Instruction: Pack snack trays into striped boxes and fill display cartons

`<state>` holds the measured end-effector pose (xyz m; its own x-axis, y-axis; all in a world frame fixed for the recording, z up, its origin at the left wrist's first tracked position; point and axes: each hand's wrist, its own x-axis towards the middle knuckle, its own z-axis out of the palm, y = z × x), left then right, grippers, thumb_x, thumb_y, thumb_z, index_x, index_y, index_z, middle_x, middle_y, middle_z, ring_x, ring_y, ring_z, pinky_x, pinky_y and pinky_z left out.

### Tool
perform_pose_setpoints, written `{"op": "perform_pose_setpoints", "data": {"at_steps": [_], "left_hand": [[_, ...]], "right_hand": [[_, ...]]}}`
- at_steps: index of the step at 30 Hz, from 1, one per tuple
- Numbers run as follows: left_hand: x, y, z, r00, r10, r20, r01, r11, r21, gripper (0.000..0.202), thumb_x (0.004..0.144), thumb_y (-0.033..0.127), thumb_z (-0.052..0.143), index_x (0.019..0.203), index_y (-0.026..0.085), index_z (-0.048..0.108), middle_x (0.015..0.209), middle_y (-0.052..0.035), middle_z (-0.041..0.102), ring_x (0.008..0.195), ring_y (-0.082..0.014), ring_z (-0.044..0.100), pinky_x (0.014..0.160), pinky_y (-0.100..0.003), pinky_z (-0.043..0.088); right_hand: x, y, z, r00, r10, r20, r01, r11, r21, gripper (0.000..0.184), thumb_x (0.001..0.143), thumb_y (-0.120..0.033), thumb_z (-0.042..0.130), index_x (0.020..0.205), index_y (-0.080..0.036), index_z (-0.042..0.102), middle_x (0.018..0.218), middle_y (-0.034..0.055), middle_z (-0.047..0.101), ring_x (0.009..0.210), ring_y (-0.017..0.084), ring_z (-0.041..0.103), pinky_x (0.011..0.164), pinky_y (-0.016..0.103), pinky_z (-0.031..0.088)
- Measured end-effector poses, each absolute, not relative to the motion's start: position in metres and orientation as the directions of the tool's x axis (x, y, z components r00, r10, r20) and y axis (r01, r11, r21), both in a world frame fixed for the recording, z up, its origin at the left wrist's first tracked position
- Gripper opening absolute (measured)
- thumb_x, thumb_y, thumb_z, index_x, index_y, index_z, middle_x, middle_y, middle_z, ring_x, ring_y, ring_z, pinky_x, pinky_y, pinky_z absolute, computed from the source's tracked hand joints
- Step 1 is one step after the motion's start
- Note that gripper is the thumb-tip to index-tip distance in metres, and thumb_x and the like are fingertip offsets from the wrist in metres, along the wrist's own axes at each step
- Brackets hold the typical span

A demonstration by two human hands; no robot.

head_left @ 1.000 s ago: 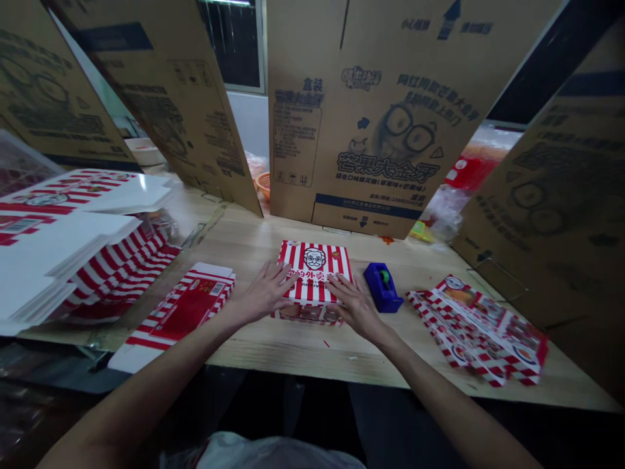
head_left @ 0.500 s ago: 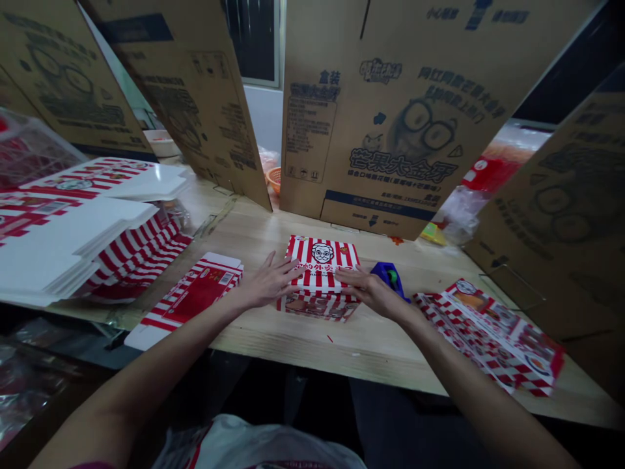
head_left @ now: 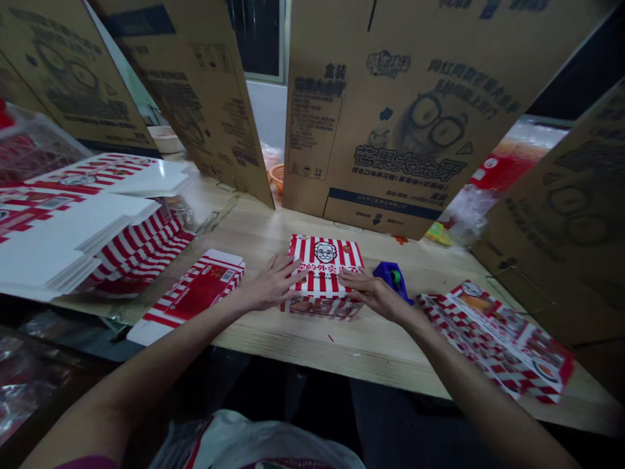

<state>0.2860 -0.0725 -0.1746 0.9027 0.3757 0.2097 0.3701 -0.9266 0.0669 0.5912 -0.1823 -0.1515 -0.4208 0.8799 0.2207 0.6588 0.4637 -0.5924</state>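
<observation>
The left hand (head_left: 268, 284) and right hand (head_left: 374, 294), fingers spread open, flank a red-striped cardboard food box (head_left: 325, 267) on the table (head_left: 273, 345), touching it.

Left hand (head_left: 270, 284) and right hand (head_left: 374, 295) seen bare, left forearm (head_left: 146, 371) and right forearm (head_left: 481, 391) uncovered to frame edge; magenta cloth (head_left: 85, 463) seen at bottom left, sleeve or top cannot be told; dark trousers (head_left: 390, 423) seen below; white plastic (head_left: 258, 443) with red print at lower edge, whether worn cannot be told

A pale wooden workbench (head_left: 254, 238), white wall (head_left: 270, 114) beyond, dark window (head_left: 256, 39) with pale frame, dim indoor light
</observation>
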Motion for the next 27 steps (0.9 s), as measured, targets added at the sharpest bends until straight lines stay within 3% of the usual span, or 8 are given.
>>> {"op": "perform_pose_setpoints", "data": {"at_steps": [3,6,9,13,18,24,27], "left_hand": [[0.286,-0.073,-0.169,0.930,0.296,0.219,0.327,-0.938,-0.119,0.067,0.089,0.054,0.051,0.145,0.021,0.034,0.143,-0.0199,0.041,0.133,-0.0390,0.034,0.109,-0.061,0.023],[0.291,-0.077,-0.163,0.938,0.254,0.235,0.300,-0.936,-0.186,0.067,0.087,0.050,0.057,0.145,0.025,0.034,0.136,-0.0180,0.046,0.127,-0.0380,0.040,0.108,-0.058,0.027],[0.297,-0.083,-0.163,0.934,0.266,0.240,0.317,-0.926,-0.207,0.067,0.086,0.049,0.059,0.145,0.026,0.034,0.135,-0.0188,0.045,0.127,-0.0406,0.039,0.106,-0.060,0.028],[0.303,-0.092,-0.164,0.920,0.311,0.239,0.365,-0.902,-0.232,0.068,0.087,0.050,0.056,0.144,0.018,0.035,0.141,-0.0238,0.040,0.129,-0.0458,0.037,0.104,-0.061,0.030],[0.306,-0.098,-0.162,0.914,0.334,0.231,0.387,-0.890,-0.243,0.064,0.087,0.049,0.057,0.140,0.015,0.042,0.138,-0.0243,0.046,0.126,-0.0436,0.044,0.105,-0.059,0.031],[0.313,-0.103,-0.170,0.902,0.372,0.217,0.417,-0.883,-0.217,0.062,0.090,0.044,0.054,0.138,0.007,0.042,0.141,-0.0265,0.043,0.134,-0.0409,0.036,0.108,-0.055,0.030],[0.316,-0.107,-0.171,0.896,0.379,0.230,0.424,-0.884,-0.195,0.060,0.091,0.042,0.054,0.142,0.014,0.038,0.143,-0.0244,0.041,0.134,-0.0412,0.036,0.106,-0.056,0.033]], "right_hand": [[0.581,-0.190,-0.167,-0.375,0.878,0.297,0.685,0.479,-0.549,0.038,0.093,-0.026,0.056,0.131,-0.030,0.056,0.136,0.0086,0.054,0.133,0.027,0.043,0.114,0.063,0.018],[0.571,-0.196,-0.179,-0.334,0.860,0.386,0.694,0.502,-0.516,0.039,0.094,-0.025,0.055,0.132,-0.029,0.054,0.135,0.0097,0.055,0.132,0.028,0.045,0.113,0.065,0.016],[0.566,-0.198,-0.181,-0.315,0.844,0.433,0.708,0.513,-0.485,0.039,0.094,-0.024,0.054,0.132,-0.031,0.055,0.133,0.0090,0.057,0.131,0.028,0.047,0.113,0.067,0.014],[0.565,-0.198,-0.175,-0.346,0.845,0.407,0.703,0.521,-0.484,0.041,0.092,-0.024,0.057,0.132,-0.030,0.054,0.132,0.0094,0.058,0.129,0.028,0.049,0.112,0.067,0.017],[0.564,-0.200,-0.176,-0.333,0.828,0.452,0.694,0.539,-0.477,0.040,0.091,-0.024,0.060,0.130,-0.028,0.056,0.131,0.0108,0.059,0.127,0.028,0.051,0.111,0.067,0.019],[0.559,-0.199,-0.184,-0.264,0.791,0.552,0.693,0.553,-0.462,0.031,0.090,-0.024,0.062,0.120,-0.029,0.065,0.119,0.0093,0.067,0.116,0.028,0.060,0.113,0.065,0.018],[0.561,-0.201,-0.185,-0.284,0.788,0.546,0.687,0.565,-0.458,0.032,0.090,-0.026,0.061,0.121,-0.028,0.064,0.121,0.0096,0.066,0.119,0.027,0.059,0.113,0.063,0.021]]}}
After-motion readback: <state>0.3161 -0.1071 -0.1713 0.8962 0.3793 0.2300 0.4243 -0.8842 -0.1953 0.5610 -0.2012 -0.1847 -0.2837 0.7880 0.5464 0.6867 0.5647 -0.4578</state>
